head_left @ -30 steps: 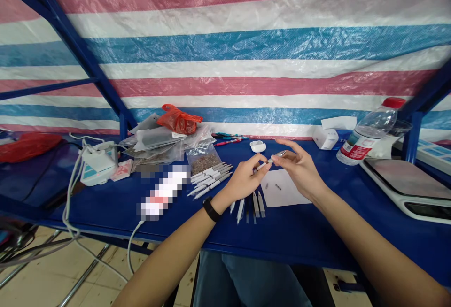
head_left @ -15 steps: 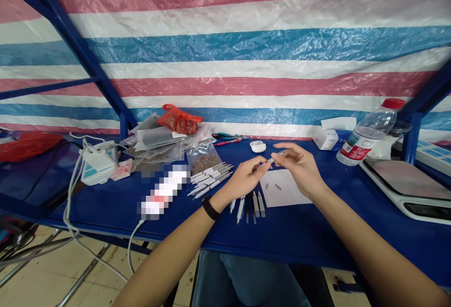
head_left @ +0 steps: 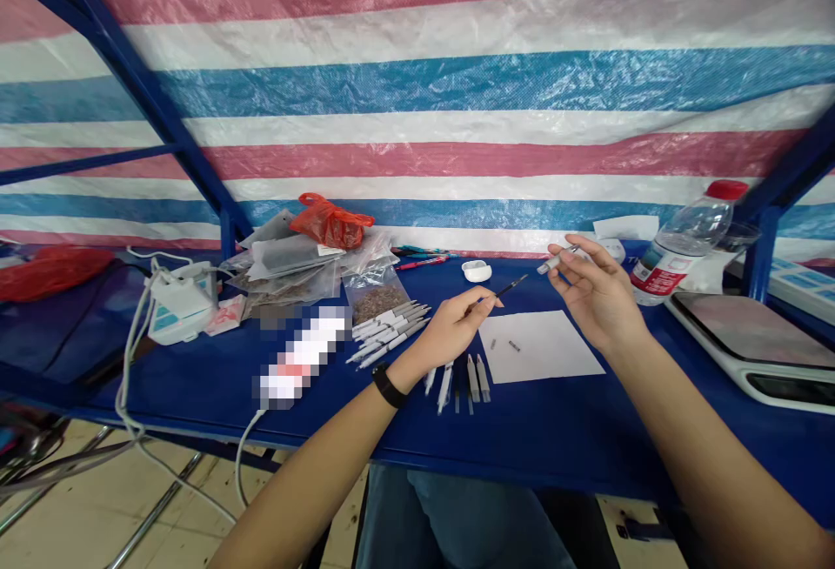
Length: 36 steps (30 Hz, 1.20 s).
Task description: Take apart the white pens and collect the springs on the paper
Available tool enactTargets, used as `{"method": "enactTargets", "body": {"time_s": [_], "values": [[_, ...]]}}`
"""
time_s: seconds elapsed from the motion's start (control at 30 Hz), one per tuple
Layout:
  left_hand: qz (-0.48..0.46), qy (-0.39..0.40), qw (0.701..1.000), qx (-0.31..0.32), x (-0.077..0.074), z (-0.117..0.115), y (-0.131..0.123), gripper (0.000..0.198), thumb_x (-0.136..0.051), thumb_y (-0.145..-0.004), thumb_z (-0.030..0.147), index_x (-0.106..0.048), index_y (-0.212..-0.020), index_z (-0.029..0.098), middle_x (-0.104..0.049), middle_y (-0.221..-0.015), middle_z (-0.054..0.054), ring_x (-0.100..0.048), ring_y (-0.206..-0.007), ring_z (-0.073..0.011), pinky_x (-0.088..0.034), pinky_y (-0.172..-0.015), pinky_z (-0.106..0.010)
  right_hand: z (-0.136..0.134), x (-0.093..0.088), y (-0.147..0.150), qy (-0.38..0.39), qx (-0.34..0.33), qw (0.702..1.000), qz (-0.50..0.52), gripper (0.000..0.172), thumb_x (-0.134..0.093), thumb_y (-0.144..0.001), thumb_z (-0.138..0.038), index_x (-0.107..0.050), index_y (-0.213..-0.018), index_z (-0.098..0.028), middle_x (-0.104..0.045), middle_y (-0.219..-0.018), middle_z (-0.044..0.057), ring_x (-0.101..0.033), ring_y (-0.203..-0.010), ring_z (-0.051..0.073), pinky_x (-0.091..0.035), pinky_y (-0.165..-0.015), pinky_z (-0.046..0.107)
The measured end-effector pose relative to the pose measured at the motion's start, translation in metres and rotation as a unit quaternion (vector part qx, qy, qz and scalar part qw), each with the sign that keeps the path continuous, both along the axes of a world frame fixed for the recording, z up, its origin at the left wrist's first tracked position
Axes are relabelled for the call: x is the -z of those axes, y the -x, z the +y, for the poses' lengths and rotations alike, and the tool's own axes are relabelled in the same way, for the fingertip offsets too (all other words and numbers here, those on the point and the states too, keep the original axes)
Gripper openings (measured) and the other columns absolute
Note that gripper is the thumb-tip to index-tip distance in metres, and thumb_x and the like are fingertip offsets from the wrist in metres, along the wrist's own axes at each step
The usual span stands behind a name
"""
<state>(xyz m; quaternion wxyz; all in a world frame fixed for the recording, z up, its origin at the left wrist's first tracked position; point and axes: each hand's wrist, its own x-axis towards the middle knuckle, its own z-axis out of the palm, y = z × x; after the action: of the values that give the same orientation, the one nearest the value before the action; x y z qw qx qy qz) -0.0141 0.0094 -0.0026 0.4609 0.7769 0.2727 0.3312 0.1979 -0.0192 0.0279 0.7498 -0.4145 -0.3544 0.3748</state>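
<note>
A thin dark pen refill (head_left: 512,285) is pinched in my left hand (head_left: 457,325), its tip pointing up and right. My right hand (head_left: 597,295), raised to the right, holds a short grey-white pen barrel part (head_left: 553,263) between thumb and fingers. Below and between the hands lies a white paper sheet (head_left: 554,347) with two tiny parts (head_left: 514,346) on it. Pen barrels (head_left: 478,378) and thin refills lie in a row left of the sheet. A pile of white pens (head_left: 391,332) is left of my left hand.
A white earphone case (head_left: 476,271) sits behind my left hand. At the right are a water bottle (head_left: 682,247) and a scale (head_left: 763,343). A small bag of brown bits (head_left: 378,295), plastic bags (head_left: 293,260) and a power strip (head_left: 303,360) lie on the left.
My right hand has moved right and up with the barrel part, away from my left hand. The dark refill in my left hand is now exposed, and more of the paper shows.
</note>
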Motion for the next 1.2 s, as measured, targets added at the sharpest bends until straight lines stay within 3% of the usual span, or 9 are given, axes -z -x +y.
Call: {"method": "enactTargets", "body": {"time_s": [0.23, 0.4, 0.5, 0.57, 0.7, 0.83, 1.0, 1.2], "values": [[0.005, -0.022, 1.000, -0.019, 0.004, 0.004, 0.000, 0.038, -0.041, -0.102, 0.051, -0.062, -0.102, 0.019, -0.038, -0.069, 0.004, -0.036, -0.061, -0.0129, -0.028, -0.061, -0.027, -0.007, 0.002, 0.018, 0.094, -0.114, 0.986, -0.075, 0.045, -0.100, -0.043, -0.044, -0.077, -0.077, -0.026, -0.075, -0.078, 0.001, -0.066, -0.076, 0.016, -0.053, -0.074, 0.031], [0.036, -0.049, 0.998, -0.028, 0.003, 0.003, 0.000, 0.035, -0.041, -0.103, 0.047, -0.062, -0.100, 0.019, -0.041, -0.065, 0.005, -0.038, -0.059, -0.0130, -0.029, -0.061, -0.026, -0.005, 0.004, 0.025, 0.069, -0.071, 0.993, -0.071, 0.042, -0.100, -0.041, -0.043, -0.075, -0.069, -0.026, -0.072, -0.071, 0.000, -0.062, -0.070, 0.014, -0.051, -0.071, 0.030], [0.092, -0.084, 0.990, -0.071, -0.001, 0.004, 0.003, 0.030, -0.040, -0.104, 0.040, -0.062, -0.100, 0.020, -0.042, -0.060, 0.006, -0.040, -0.054, -0.0134, -0.028, -0.060, -0.026, -0.003, 0.001, 0.014, 0.052, -0.020, 0.996, -0.071, 0.039, -0.099, -0.042, -0.040, -0.073, -0.067, -0.025, -0.071, -0.072, -0.001, -0.059, -0.066, 0.013, -0.052, -0.069, 0.030], [0.141, -0.118, 0.976, -0.121, -0.004, 0.006, 0.007, 0.026, -0.040, -0.105, 0.036, -0.062, -0.100, 0.021, -0.046, -0.061, 0.005, -0.045, -0.055, -0.0147, -0.029, -0.060, -0.026, -0.002, 0.001, 0.009, 0.081, -0.024, 0.992, -0.098, 0.038, -0.097, -0.043, -0.040, -0.072, -0.066, -0.024, -0.070, -0.072, 0.000, -0.061, -0.065, 0.014, -0.052, -0.067, 0.031], [0.212, -0.177, 0.936, -0.219, -0.011, 0.011, 0.014, 0.022, -0.040, -0.106, 0.029, -0.062, -0.104, 0.023, -0.060, -0.071, 0.002, -0.062, -0.068, -0.0196, -0.032, -0.064, -0.027, -0.008, 0.008, 0.023, 0.181, -0.165, 0.947, -0.208, 0.034, -0.093, -0.049, -0.040, -0.073, -0.068, -0.020, -0.070, -0.069, 0.003, -0.063, -0.065, 0.016, -0.051, -0.065, 0.032], [0.256, -0.199, 0.914, -0.243, -0.015, 0.011, 0.017, 0.023, -0.039, -0.107, 0.026, -0.061, -0.107, 0.023, -0.069, -0.079, -0.001, -0.069, -0.079, -0.0230, -0.034, -0.064, -0.027, -0.016, 0.017, 0.048, 0.206, -0.268, 0.891, -0.303, 0.024, -0.083, -0.063, -0.039, -0.072, -0.070, -0.019, -0.066, -0.063, 0.001, -0.060, -0.059, 0.015, -0.049, -0.064, 0.031], [0.292, -0.205, 0.905, -0.231, -0.017, 0.007, 0.016, 0.024, -0.038, -0.108, 0.028, -0.061, -0.106, 0.023, -0.071, -0.081, -0.002, -0.070, -0.081, -0.0242, -0.031, -0.061, -0.028, -0.013, 0.011, 0.035, 0.218, -0.240, 0.874, -0.362, 0.020, -0.075, -0.065, -0.037, -0.069, -0.070, -0.019, -0.063, -0.057, 0.001, -0.058, -0.056, 0.015, -0.045, -0.059, 0.030], [0.329, -0.193, 0.896, -0.228, -0.020, 0.006, 0.016, 0.024, -0.039, -0.109, 0.028, -0.062, -0.109, 0.023, -0.071, -0.080, -0.002, -0.071, -0.081, -0.0253, -0.030, -0.060, -0.029, -0.007, 0.005, 0.005, 0.294, -0.246, 0.804, -0.455, 0.016, -0.073, -0.068, -0.033, -0.069, -0.074, -0.019, -0.066, -0.061, 0.002, -0.060, -0.060, 0.016, -0.047, -0.061, 0.030]]}}
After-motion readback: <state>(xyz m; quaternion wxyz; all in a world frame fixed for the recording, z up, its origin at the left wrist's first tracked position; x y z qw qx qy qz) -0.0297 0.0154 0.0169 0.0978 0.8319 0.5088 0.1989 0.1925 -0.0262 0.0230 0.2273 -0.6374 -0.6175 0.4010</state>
